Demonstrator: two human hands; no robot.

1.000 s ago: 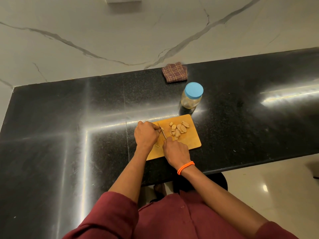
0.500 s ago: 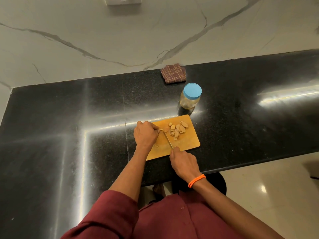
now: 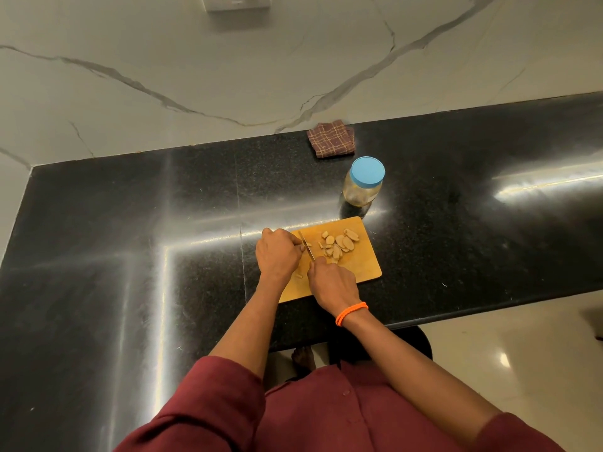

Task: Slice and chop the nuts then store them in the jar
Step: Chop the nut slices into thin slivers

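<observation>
A wooden cutting board [image 3: 362, 267] lies on the black counter. A pile of pale sliced nuts [image 3: 341, 244] sits on its far half. My left hand [image 3: 279, 252] curls over the board's left side and pinches a nut piece at its fingertips. My right hand [image 3: 331, 283] grips the handle of a small knife [image 3: 306, 245], whose blade lies right beside the left fingertips. One small nut bit [image 3: 299, 276] lies between the hands. The clear jar [image 3: 362, 185] with a blue lid stands closed just beyond the board.
A folded brown checked cloth [image 3: 331, 139] lies at the counter's back edge by the marble wall. The black counter [image 3: 130, 256] stretches left and right, with its front edge close to the board. A dark stool and tiled floor show below.
My right hand had drawn back toward me with the knife, and has now pushed forward again, bringing the blade back beside the left fingertips. The left hand stayed put.
</observation>
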